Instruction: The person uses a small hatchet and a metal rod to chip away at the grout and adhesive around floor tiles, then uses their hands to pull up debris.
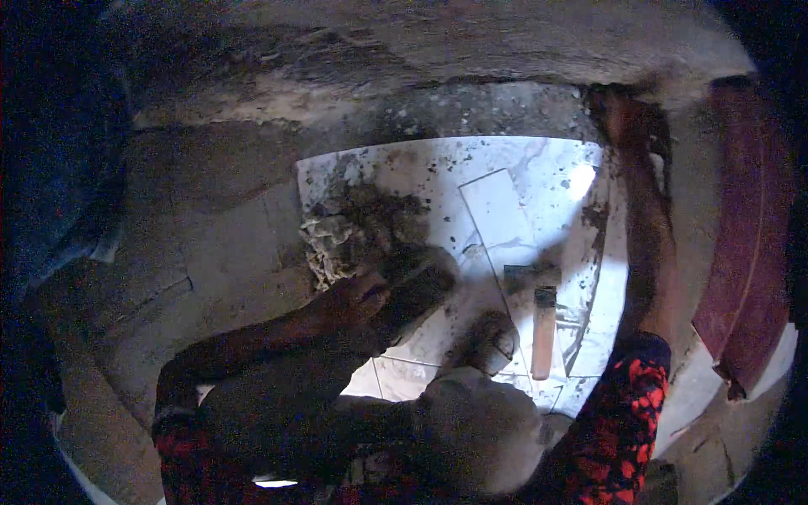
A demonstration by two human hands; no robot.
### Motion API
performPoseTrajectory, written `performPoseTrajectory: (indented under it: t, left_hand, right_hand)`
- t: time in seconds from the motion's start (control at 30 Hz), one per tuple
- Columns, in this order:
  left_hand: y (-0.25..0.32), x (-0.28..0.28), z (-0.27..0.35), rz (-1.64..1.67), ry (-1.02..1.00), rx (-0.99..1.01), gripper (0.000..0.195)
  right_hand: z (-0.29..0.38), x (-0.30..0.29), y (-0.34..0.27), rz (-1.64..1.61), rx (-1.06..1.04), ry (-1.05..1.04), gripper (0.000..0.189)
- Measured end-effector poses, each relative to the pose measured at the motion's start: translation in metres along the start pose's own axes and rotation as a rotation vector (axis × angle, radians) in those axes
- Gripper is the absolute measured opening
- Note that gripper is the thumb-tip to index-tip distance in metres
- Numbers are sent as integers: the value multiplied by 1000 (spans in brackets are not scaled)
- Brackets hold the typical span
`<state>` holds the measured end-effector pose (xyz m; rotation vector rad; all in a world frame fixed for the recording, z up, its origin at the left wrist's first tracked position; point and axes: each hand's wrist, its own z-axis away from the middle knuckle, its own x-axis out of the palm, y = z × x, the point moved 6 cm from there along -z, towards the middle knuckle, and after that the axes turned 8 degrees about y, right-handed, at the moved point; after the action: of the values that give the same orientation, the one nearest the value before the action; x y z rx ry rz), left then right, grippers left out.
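Low on the left, my left hand (361,295) is in deep shadow beside a lumpy heap of mortar-like material (334,243); its grip is unclear. A dark, rounded elongated shape (416,293), possibly a foot, lies just right of that hand. My right arm stretches forward along the right side, and my right hand (622,110) is at the base of the far wall, its fingers lost in shadow. On the pale, stained tiled floor (486,151) between my arms lies a hammer or mallet (544,334) with a wooden handle and dark head.
A rough wall (442,44) crosses the far side, with a speckled grey strip (480,110) at its foot. Dull grey surfaces (208,208) flank the left. A maroon panel or sheet (738,221) stands at right. My bent knee (480,429) is close in front. Bright light falls on part of the tiles.
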<state>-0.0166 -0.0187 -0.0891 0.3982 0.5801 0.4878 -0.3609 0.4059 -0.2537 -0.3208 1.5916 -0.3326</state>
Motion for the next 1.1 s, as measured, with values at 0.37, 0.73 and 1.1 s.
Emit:
performPoseTrajectory:
  t: [0.37,0.73,1.1]
  left_hand:
    - [-9,-10,19,154,-5,-147,30]
    - [102,-48,25,278,93,-1,35]
    - [78,-36,11,454,84,-161,17]
  right_hand:
    - [63,-37,-83,200,-212,-143,37]
    - [243,-1,-279,-708,-483,-222,38]
    - [74,-7,8,132,-39,181,31]
